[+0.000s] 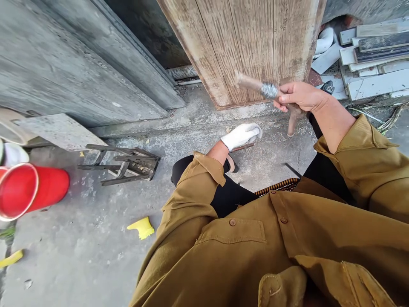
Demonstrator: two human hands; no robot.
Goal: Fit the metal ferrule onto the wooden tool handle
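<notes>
My right hand [295, 97], bare and with a dark band at the wrist, is closed around a forked wooden stick [251, 82]. Silvery wire [269, 90] is wound in a thick coil on the stick beside my fingers. One end of the stick points up and left, slightly blurred, and a stub sticks out below my hand. My left hand [243, 135] wears a white glove and sits lower and to the left, its fingers curled together. Whatever it may hold is hidden. Just under the glove shows a thin reddish-brown rod [243, 147]; I cannot tell whether it is held.
A weathered wooden panel [255, 42] stands ahead, with stacked boards [377, 64] to its right. On the left are a small wooden stool [124, 164] lying on its side, a red bucket [47, 185] and a pale board [60, 130]. A yellow scrap [142, 228] lies on the concrete.
</notes>
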